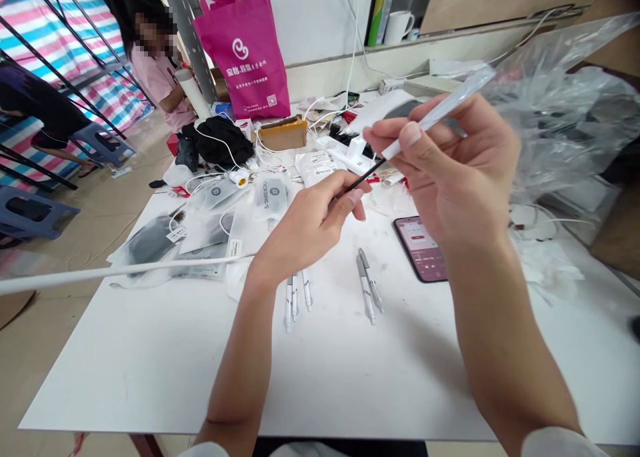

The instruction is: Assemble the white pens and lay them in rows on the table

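My left hand (pixel 320 214) is closed, thumb and fingers pinching a thin black rod (pixel 371 172) that looks like a pen refill. Raised above the table, my right hand (pixel 455 157) grips a narrow, translucent whitish sleeve (pixel 453 105) between thumb and fingers. The rod's upper end meets the sleeve's lower opening; whether it reaches inside is unclear. Below my hands, two pens (pixel 370 284) with silvery ends lie side by side on the white table (pixel 165 364). Several similar pens (pixel 295 300) lie to their left, partly behind my left forearm.
A lit phone (pixel 423 250) lies beside my right forearm. Packaged items in frosted bags (pixel 150 240), cables and a black cloth (pixel 225 139) crowd the left and back. A magenta bag (pixel 245 57) stands behind. Clear plastic wrap (pixel 575 110) is piled right. Another person (pixel 160 87) is at far left.
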Available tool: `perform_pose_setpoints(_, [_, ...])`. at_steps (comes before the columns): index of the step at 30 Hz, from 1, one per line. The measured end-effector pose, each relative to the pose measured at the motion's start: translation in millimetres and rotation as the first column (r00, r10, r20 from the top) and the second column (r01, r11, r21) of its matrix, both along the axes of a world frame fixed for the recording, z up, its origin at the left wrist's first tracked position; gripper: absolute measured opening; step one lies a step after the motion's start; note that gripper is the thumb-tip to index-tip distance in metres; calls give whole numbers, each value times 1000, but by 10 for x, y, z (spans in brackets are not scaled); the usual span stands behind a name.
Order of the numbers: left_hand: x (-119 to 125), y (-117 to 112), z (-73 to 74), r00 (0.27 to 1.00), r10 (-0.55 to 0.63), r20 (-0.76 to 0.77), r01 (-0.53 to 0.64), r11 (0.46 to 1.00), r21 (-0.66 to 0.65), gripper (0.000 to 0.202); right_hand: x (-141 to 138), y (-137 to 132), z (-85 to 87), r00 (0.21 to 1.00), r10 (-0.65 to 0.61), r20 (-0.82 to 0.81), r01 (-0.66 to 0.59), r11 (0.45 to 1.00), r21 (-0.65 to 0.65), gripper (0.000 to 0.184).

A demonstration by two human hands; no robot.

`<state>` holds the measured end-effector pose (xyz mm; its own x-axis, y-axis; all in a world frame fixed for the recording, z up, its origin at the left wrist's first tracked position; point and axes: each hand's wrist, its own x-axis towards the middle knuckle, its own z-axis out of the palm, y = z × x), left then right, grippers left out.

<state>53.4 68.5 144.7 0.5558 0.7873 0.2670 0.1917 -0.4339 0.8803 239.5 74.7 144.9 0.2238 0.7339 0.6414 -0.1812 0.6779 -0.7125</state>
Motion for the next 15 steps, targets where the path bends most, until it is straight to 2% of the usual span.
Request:
perform_pose_setpoints(5, [38,-17,24,997,-7,74,4,999,35,16,-4,-32,-38,974,196,117,-177,972,-154,22])
perform_pose_setpoints(9, [62,-48,64,991,-9,136,8,1000,9,18,-33,-64,-29,946,220,239,-179,967,-184,26])
perform_pose_setpoints(11, [76,-74,52,982,-29,188,35,999,-30,20,-41,-156,-42,952,140,271,-98,981,-165,32])
perform_pose_setpoints(13, [84,-117,-11,964,-69,258,96,991,-93,24,-24,-358,-97,960,-48,274,79,992,-102,36])
perform_pose_setpoints(15, [73,-190,-137,933,-120,338,190,964,-183,29,30,-662,-200,928,-233,293,253,967,-34,34])
